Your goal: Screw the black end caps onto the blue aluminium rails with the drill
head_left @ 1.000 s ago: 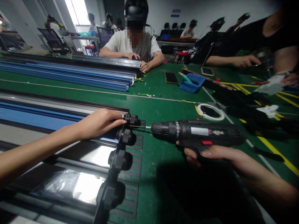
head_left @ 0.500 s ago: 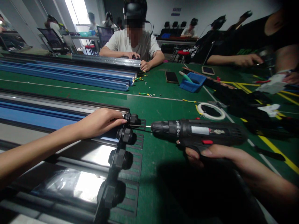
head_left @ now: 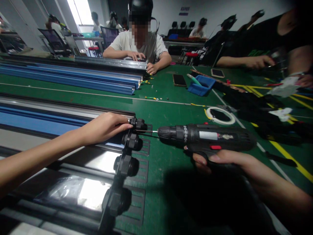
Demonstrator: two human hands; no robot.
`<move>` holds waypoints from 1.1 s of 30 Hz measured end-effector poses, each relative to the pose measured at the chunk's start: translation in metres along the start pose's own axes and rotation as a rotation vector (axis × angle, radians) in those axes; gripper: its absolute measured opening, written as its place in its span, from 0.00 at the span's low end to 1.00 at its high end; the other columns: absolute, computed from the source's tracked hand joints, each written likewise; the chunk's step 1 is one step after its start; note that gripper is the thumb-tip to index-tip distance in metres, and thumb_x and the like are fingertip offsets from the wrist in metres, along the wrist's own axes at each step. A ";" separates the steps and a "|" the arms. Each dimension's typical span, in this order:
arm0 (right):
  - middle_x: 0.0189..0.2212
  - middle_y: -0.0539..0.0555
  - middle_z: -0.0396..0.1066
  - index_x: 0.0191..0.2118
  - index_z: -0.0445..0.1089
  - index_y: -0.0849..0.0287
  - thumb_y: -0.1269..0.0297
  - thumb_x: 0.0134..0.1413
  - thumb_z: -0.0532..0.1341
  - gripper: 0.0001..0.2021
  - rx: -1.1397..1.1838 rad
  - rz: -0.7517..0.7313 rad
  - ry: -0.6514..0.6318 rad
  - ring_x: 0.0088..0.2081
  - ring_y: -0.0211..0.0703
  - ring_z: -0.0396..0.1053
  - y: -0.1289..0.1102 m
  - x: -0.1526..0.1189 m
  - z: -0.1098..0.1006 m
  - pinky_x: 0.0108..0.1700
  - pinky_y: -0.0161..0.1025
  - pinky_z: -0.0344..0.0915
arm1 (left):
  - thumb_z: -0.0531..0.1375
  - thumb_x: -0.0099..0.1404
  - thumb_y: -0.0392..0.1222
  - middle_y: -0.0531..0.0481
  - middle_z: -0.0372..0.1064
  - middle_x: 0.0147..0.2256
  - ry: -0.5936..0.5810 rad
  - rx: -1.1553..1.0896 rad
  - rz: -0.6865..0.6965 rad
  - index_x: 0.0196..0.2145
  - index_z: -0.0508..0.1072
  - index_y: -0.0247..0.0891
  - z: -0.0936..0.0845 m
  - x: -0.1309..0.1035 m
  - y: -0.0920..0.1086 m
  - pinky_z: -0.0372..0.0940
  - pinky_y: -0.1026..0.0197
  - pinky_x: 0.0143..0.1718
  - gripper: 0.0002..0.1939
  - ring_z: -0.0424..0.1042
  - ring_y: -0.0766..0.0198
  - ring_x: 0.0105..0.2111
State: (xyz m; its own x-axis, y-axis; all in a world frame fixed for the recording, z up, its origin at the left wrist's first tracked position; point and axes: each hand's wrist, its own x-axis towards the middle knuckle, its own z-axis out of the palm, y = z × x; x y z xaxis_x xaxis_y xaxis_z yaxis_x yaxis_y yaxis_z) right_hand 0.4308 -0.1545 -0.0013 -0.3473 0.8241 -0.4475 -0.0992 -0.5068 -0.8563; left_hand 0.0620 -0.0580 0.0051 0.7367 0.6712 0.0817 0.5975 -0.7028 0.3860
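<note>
My right hand [head_left: 220,160] is wrapped round the grip of a black power drill [head_left: 195,135], a finger at its trigger. The drill points left, and its thin bit [head_left: 146,131] reaches the end of a metal profile beside a black cable gland [head_left: 140,124]. At that end my left hand [head_left: 110,125] rests on the profile, fingers pressed together by the gland; what they pinch, if anything, is hidden. Nearer to me, more black glands [head_left: 127,165] with slotted black plates [head_left: 134,204] stick out from the ends of grey and blue profiles [head_left: 44,122].
Across the green table [head_left: 161,114], a person works at more blue profiles [head_left: 85,78]. A phone [head_left: 179,80], a blue bin [head_left: 201,86] and a white ring coil [head_left: 221,116] lie beyond the drill. Another person's arm [head_left: 242,62] is at the right.
The drill and my right hand have shifted very slightly left in view. My left hand stays at the profile end. The person opposite has moved a hand slightly.
</note>
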 end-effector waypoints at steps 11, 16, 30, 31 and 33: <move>0.29 0.52 0.69 0.43 0.76 0.60 0.59 0.45 0.69 0.17 0.039 0.003 -0.012 0.28 0.41 0.65 0.001 0.000 0.002 0.32 0.37 0.63 | 0.51 0.77 0.51 0.52 0.66 0.28 0.001 -0.010 -0.004 0.33 0.70 0.37 0.001 -0.001 -0.002 0.52 0.63 0.32 0.19 0.63 0.65 0.28; 0.30 0.53 0.69 0.44 0.76 0.61 0.60 0.46 0.69 0.18 0.055 0.000 -0.036 0.29 0.41 0.65 0.007 0.001 -0.006 0.33 0.37 0.65 | 0.51 0.77 0.51 0.51 0.67 0.28 0.001 -0.011 -0.004 0.33 0.70 0.36 0.001 -0.001 -0.001 0.53 0.63 0.33 0.19 0.64 0.65 0.29; 0.32 0.54 0.68 0.37 0.77 0.62 0.58 0.50 0.67 0.13 -0.015 -0.012 -0.092 0.32 0.43 0.67 0.013 0.005 -0.018 0.36 0.39 0.63 | 0.50 0.78 0.51 0.53 0.63 0.27 0.001 -0.018 -0.001 0.32 0.68 0.36 0.001 0.000 -0.002 0.51 0.63 0.32 0.20 0.61 0.67 0.27; 0.32 0.54 0.68 0.37 0.77 0.62 0.58 0.49 0.67 0.13 -0.017 -0.009 -0.093 0.32 0.43 0.67 0.013 0.005 -0.018 0.36 0.39 0.63 | 0.50 0.78 0.51 0.53 0.63 0.27 -0.001 -0.019 -0.002 0.32 0.68 0.36 0.001 0.000 -0.002 0.51 0.63 0.32 0.20 0.61 0.67 0.27; 0.32 0.54 0.68 0.38 0.77 0.62 0.57 0.49 0.67 0.14 -0.016 -0.005 -0.087 0.32 0.43 0.66 0.012 0.004 -0.017 0.36 0.39 0.63 | 0.50 0.78 0.51 0.53 0.63 0.27 -0.004 -0.019 -0.002 0.32 0.68 0.36 0.001 0.000 -0.002 0.51 0.63 0.32 0.20 0.61 0.66 0.27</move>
State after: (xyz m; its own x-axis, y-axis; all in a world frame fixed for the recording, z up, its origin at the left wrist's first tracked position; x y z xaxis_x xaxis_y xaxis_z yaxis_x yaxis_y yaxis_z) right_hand 0.4444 -0.1534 -0.0180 -0.4263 0.8011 -0.4201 -0.0862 -0.4983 -0.8627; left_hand 0.0611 -0.0574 0.0035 0.7367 0.6718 0.0770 0.5931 -0.6966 0.4037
